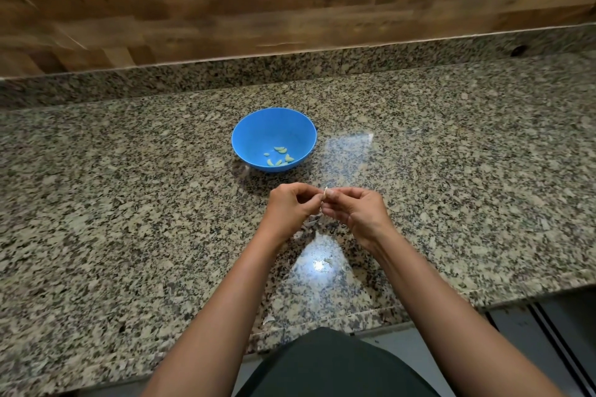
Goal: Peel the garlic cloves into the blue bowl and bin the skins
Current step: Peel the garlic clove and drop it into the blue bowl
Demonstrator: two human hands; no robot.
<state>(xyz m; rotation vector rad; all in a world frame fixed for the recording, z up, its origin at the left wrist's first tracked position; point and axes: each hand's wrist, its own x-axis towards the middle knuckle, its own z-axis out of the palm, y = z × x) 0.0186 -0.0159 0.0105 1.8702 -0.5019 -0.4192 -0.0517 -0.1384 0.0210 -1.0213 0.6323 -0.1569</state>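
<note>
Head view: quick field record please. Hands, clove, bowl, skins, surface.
left hand: fingers curled, pinches the garlic clove
right hand: pinches the same clove from the other side
garlic clove: held between both hands above the counter, mostly hidden by the fingertips
blue bowl: upright on the counter, beyond the hands, apart from them
peeled cloves: several, in the bowl's bottom
skins: loose scraps on the counter, under and nearer than the hands

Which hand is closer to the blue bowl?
Left. The left hand is just in front of the blue bowl; the right hand is farther, off to its right.
</note>
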